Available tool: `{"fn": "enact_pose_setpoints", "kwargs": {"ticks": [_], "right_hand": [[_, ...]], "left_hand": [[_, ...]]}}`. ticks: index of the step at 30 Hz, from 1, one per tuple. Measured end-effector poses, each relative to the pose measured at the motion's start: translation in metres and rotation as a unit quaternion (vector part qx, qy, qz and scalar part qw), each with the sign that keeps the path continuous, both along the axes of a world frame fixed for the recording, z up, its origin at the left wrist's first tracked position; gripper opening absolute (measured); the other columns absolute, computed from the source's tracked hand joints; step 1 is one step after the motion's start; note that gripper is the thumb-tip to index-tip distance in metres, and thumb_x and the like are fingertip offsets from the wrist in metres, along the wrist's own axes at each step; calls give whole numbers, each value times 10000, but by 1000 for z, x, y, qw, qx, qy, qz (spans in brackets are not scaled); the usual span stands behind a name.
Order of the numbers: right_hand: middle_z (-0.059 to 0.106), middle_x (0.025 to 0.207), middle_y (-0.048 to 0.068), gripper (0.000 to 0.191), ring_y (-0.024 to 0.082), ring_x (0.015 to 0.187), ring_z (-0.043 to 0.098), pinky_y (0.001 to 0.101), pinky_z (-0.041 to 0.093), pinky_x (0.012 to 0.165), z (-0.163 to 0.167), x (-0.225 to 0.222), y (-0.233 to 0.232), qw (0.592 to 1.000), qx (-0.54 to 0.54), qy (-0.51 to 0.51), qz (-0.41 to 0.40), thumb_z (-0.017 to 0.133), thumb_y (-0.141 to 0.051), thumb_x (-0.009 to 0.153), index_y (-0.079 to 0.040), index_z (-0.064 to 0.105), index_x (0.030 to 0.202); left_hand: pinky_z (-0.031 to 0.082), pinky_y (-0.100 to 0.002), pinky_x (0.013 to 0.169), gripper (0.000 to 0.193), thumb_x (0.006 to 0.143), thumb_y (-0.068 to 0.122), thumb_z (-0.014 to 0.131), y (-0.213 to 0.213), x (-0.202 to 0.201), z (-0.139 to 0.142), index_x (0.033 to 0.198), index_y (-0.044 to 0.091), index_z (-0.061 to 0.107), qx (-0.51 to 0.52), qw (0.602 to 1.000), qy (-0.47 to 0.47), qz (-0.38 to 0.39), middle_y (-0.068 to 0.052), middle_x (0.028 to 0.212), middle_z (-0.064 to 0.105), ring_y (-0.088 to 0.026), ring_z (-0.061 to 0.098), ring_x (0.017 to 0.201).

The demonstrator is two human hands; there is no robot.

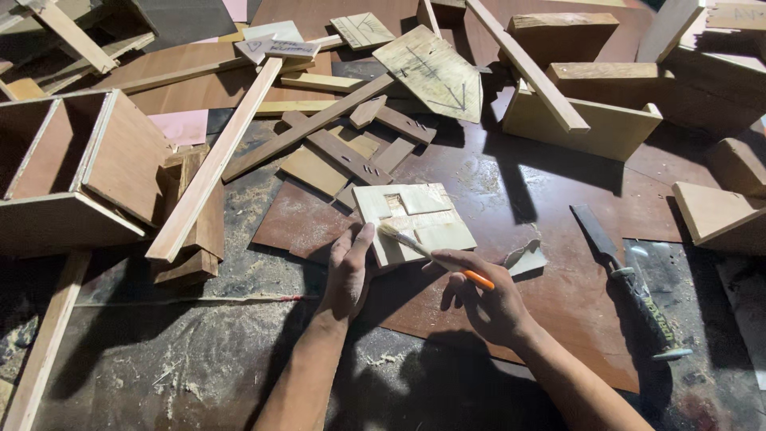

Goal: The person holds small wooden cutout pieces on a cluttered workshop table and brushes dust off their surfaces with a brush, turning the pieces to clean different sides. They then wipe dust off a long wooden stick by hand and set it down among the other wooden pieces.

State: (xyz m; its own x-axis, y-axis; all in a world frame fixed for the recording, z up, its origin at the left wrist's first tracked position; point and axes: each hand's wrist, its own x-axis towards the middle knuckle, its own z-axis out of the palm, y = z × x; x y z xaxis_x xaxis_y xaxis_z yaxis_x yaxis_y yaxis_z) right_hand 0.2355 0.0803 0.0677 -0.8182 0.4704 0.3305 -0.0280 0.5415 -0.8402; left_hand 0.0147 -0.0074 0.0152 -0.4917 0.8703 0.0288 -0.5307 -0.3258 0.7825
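bench (pixel 558 295): dark brown sheet top, dusty with sawdust, offcuts all over the upper half of the frame
open box (pixel 72 172): plywood, sitting at the left edge, open side facing me
long batten (pixel 215 156): pale strip leaning from the box area up toward the top centre
arrow board (pixel 435 72): pale offcut with a pencilled arrow, top centre
hand saw (pixel 626 275): lying at the right, blade pointing up-left, dark handle nearest me
small plywood piece (pixel 415 219): pale square-ish panel with a little cut-out, middle of the frame, flat on the bench
my left hand (pixel 349 275): laid flat, fingers pressing the panel's lower left edge
my right hand (pixel 487 303): closed around the brush
brush (pixel 431 255): orange handle, bristle end resting on the panel, just right of my left thumb
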Motion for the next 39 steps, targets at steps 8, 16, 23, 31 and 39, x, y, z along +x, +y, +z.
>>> {"fn": "enact_pose_setpoints", "kwargs": {"ticks": [8, 16, 23, 31, 39], "right_hand": [[807, 965, 115, 336, 91, 595, 751, 227, 585, 483, -12, 4, 8, 997, 55, 40, -37, 418, -225, 1093, -45, 609, 1303], [794, 882, 106, 434, 111, 619, 761, 245, 618, 521, -13, 10, 13, 994, 36, 39, -98, 370, -327, 1124, -24, 670, 1210], [798, 879, 102, 402, 98, 594, 760, 239, 631, 486, -18, 5, 16, 993, 71, 52, -77, 379, -294, 1131, -11, 658, 1187], [793, 896, 105, 329, 74, 569, 739, 219, 593, 468, -15, 4, 9, 979, 171, 83, -79, 400, -246, 1124, -20, 616, 1226], [798, 834, 72, 354, 63, 572, 761, 231, 595, 503, -16, 2, 12, 988, 127, 54, -69, 371, -179, 1098, -35, 694, 1122]], "left_hand": [[416, -362, 1104, 478, 816, 147, 710, 3, -1, -12, 1226, -16, 527, -24, 999, 10, 33, -102, 1204, 617, -174, 564, 1177], [461, -365, 1021, 357, 794, 75, 737, 12, -7, -48, 1091, -56, 588, 6, 998, -41, 42, -130, 1127, 624, -181, 588, 1068], [485, -327, 940, 285, 801, 54, 732, 11, -7, -45, 1039, -63, 628, -24, 999, -27, 38, -124, 1085, 659, -164, 620, 1015], [528, -308, 899, 311, 826, 97, 717, 8, -8, -46, 1044, -123, 683, -21, 1000, 2, 16, -139, 1052, 708, -170, 659, 968], [560, -326, 906, 336, 796, 64, 696, 5, -6, -38, 1090, -95, 659, 2, 998, -70, 10, -144, 1065, 703, -201, 686, 976]]}}
